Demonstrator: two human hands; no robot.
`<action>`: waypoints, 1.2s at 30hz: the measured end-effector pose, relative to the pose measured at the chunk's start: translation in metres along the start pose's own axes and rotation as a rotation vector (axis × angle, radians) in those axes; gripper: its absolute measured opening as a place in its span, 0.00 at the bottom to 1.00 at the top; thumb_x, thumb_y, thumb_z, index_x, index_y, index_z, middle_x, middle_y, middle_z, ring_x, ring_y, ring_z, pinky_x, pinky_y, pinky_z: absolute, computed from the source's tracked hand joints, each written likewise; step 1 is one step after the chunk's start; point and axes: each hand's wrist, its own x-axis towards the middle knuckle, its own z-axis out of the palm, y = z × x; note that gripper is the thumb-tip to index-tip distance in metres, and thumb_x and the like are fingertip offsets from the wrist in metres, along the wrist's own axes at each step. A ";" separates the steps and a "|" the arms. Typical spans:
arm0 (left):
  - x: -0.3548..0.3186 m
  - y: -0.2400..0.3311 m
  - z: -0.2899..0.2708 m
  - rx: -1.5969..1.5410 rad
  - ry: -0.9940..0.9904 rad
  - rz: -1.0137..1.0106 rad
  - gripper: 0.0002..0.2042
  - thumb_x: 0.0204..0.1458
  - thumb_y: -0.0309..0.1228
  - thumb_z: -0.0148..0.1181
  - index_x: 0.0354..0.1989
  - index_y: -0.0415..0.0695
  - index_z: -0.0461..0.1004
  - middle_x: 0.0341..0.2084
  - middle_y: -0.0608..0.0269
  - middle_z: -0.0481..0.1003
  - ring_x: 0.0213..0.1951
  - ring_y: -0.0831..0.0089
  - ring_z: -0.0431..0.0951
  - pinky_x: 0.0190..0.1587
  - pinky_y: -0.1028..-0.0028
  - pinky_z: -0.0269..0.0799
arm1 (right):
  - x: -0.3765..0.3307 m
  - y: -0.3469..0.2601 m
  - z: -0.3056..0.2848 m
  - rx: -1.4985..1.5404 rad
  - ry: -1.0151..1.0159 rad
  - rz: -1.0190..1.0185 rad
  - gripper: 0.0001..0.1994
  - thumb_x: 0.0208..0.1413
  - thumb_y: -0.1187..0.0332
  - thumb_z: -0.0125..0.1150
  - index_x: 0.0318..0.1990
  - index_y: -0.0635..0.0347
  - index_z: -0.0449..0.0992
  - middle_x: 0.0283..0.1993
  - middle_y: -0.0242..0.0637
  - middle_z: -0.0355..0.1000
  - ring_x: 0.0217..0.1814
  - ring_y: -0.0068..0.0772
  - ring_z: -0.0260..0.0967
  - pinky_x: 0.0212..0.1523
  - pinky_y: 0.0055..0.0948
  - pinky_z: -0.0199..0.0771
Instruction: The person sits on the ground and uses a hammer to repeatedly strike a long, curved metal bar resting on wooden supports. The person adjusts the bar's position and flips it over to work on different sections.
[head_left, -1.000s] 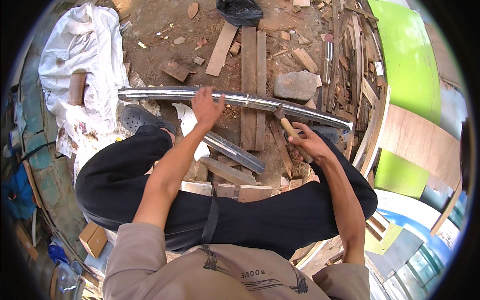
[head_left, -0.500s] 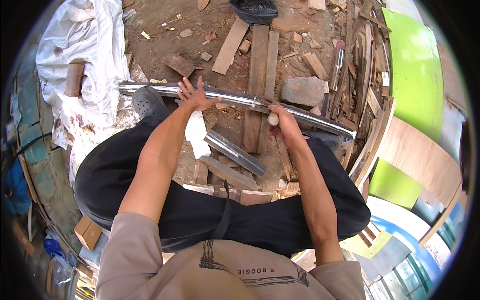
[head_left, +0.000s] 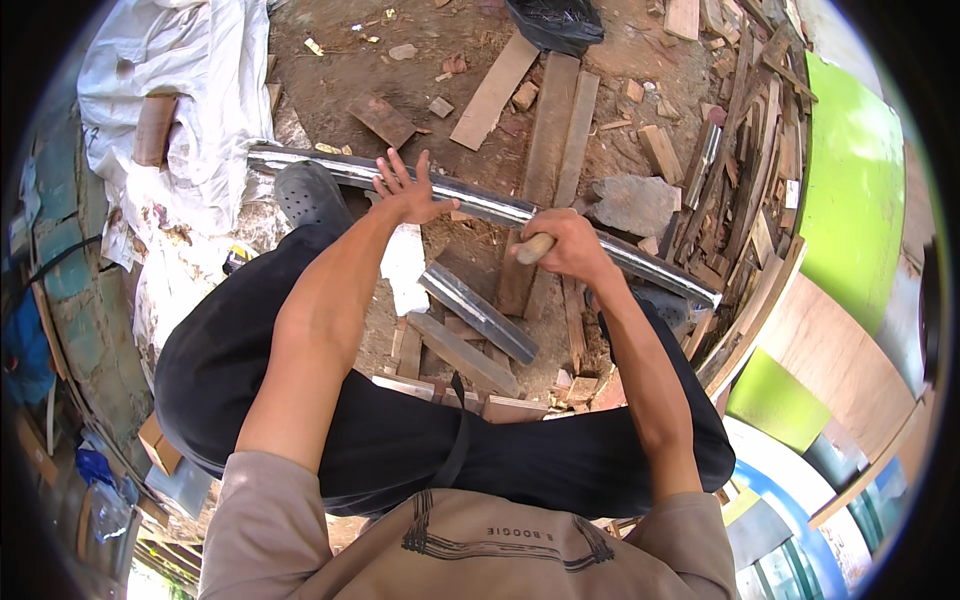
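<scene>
A long dark bar [head_left: 480, 204] with a pale stripe lies crosswise before me. My left hand [head_left: 405, 195] rests on it, palm down, fingers and thumb spread. Farther right, my right hand [head_left: 572, 246] is closed around a light wooden handle [head_left: 535, 249], right beside the bar. The butt of the handle points left and toward me; whatever tool is on its other end is hidden behind the hand. Near the bar's left end, a dark clog [head_left: 312, 192] on my foot stands against it. A shorter striped bar [head_left: 478, 312] lies on the ground between my legs.
Loose boards [head_left: 545, 120] and a grey stone [head_left: 633, 204] lie beyond the bar. Stacked wood strips [head_left: 750, 190] and green panels [head_left: 850, 190] line the right side. White cloth [head_left: 195, 60] covers the far left, with a black bag [head_left: 555, 22] at the top.
My right hand has turned, swinging the handle's butt from pointing toward me to pointing left. My left hand stays spread on the bar. The whole view has shifted slightly.
</scene>
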 end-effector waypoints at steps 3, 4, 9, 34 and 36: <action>0.000 -0.003 0.002 0.009 0.013 0.008 0.60 0.46 0.71 0.51 0.71 0.49 0.18 0.62 0.27 0.06 0.61 0.31 0.02 0.63 0.36 0.16 | 0.012 -0.002 0.020 -0.159 0.107 0.031 0.10 0.38 0.64 0.71 0.23 0.56 0.76 0.22 0.39 0.73 0.27 0.48 0.71 0.29 0.42 0.70; -0.001 -0.004 0.002 0.005 0.015 0.016 0.60 0.46 0.71 0.51 0.71 0.48 0.19 0.61 0.25 0.07 0.61 0.30 0.02 0.63 0.35 0.17 | 0.014 -0.003 0.027 -0.169 0.177 0.086 0.09 0.35 0.67 0.70 0.22 0.56 0.75 0.23 0.39 0.73 0.27 0.49 0.71 0.29 0.43 0.69; 0.000 -0.003 0.001 0.006 0.015 0.028 0.61 0.45 0.72 0.51 0.71 0.48 0.19 0.61 0.23 0.08 0.61 0.29 0.02 0.62 0.34 0.18 | -0.013 -0.011 0.047 -0.393 0.397 -0.048 0.15 0.45 0.63 0.71 0.18 0.52 0.69 0.17 0.32 0.65 0.21 0.37 0.64 0.26 0.36 0.58; 0.008 -0.008 0.009 -0.002 0.027 0.033 0.60 0.45 0.71 0.52 0.71 0.50 0.17 0.61 0.25 0.06 0.61 0.28 0.04 0.62 0.33 0.19 | 0.048 -0.004 0.048 -0.151 -0.025 0.107 0.10 0.39 0.61 0.70 0.23 0.56 0.79 0.19 0.45 0.72 0.22 0.50 0.72 0.26 0.40 0.72; 0.008 -0.009 0.006 0.001 0.020 0.029 0.60 0.45 0.71 0.52 0.70 0.51 0.17 0.61 0.25 0.06 0.62 0.28 0.04 0.63 0.33 0.19 | 0.040 0.002 0.042 -0.038 0.034 0.090 0.10 0.39 0.62 0.69 0.22 0.57 0.77 0.17 0.44 0.71 0.20 0.46 0.71 0.24 0.38 0.70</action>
